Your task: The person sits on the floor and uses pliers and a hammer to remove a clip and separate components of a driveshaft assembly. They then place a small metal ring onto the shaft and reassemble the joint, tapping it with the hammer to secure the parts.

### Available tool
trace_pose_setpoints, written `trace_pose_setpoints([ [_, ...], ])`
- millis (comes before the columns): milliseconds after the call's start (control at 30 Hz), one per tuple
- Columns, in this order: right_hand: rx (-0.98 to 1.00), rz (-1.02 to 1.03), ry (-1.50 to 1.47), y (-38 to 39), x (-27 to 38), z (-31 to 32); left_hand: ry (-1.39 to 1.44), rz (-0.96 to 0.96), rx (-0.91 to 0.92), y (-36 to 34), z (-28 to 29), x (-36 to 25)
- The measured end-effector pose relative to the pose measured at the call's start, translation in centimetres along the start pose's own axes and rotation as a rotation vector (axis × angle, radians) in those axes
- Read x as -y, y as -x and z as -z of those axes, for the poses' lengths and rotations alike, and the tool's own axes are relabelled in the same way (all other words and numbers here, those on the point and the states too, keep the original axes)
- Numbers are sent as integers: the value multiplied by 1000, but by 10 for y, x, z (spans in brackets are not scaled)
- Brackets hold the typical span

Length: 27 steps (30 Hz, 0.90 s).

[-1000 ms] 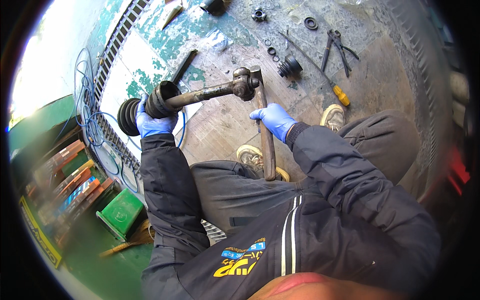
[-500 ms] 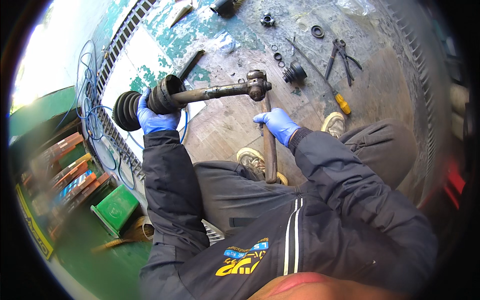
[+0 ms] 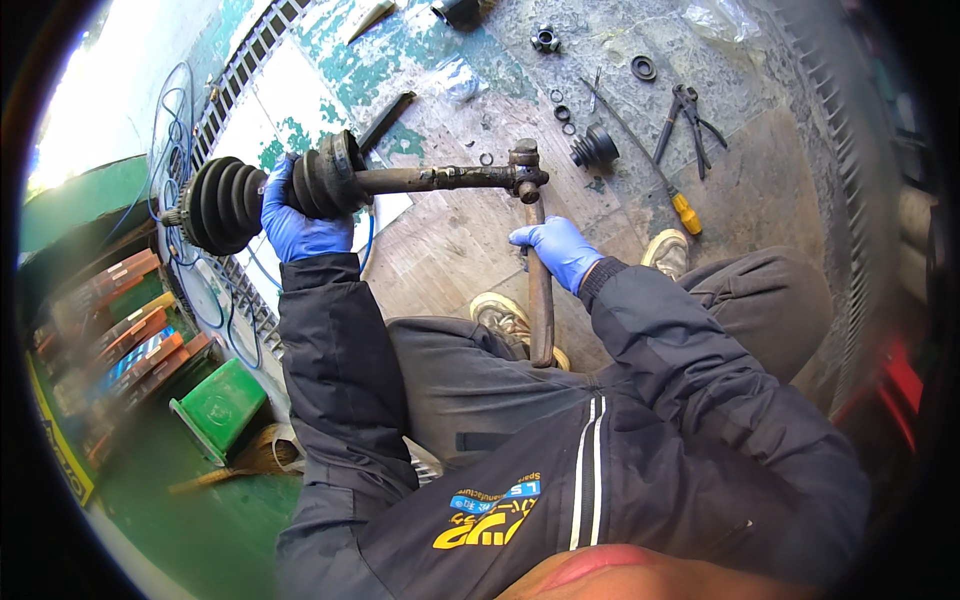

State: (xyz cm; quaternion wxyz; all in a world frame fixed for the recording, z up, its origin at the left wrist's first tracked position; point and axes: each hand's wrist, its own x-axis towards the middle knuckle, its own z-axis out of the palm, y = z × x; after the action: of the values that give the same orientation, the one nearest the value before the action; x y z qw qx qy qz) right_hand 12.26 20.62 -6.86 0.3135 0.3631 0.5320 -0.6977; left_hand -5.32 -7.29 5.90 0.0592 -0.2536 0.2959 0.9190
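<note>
A greasy drive shaft (image 3: 430,180) with black rubber boots lies across the view, roughly level. My blue-gloved left hand (image 3: 305,222) is closed round it between the ribbed boot (image 3: 228,205) on the left and the wider dark boot (image 3: 332,178). At the far left a splined end (image 3: 172,217) sticks out. My right hand (image 3: 562,252), also blue-gloved, grips a hammer (image 3: 541,310) by its wooden handle. The hammer's head is at the shaft's right end, overlapping it in view; whether they touch I cannot tell. The handle's lower end hangs above my shoe.
On the worn floor lie a small rubber boot (image 3: 595,147), several rings, a yellow-handled screwdriver (image 3: 686,214), pliers (image 3: 686,125), a bearing-like ring (image 3: 643,68) and a dark bar (image 3: 387,120). At left are a blue hose (image 3: 178,120), a floor grating, a green bin (image 3: 222,408), a broom and stacked boxes.
The drive shaft has shifted and turned in my left hand, so its splined left end now shows. The hammer's head has tilted at the shaft's right end; my right hand has barely moved.
</note>
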Motion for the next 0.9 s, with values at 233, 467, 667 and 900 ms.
trace_pose_setpoints([
  [233, 3, -28, 13, -1, -2, -3, -243, -244, -21, 8, -7, 10],
  [467, 5, -39, 5, -4, -7, -3, -308, -318, 130, 23, -23, 19],
  [667, -12, 1, 28, -4, -8, -3, -509, -463, 145, 30, -26, 25],
  [900, 7, -4, 84, -6, -12, -1, -738, -729, 282, 24, -21, 28],
])
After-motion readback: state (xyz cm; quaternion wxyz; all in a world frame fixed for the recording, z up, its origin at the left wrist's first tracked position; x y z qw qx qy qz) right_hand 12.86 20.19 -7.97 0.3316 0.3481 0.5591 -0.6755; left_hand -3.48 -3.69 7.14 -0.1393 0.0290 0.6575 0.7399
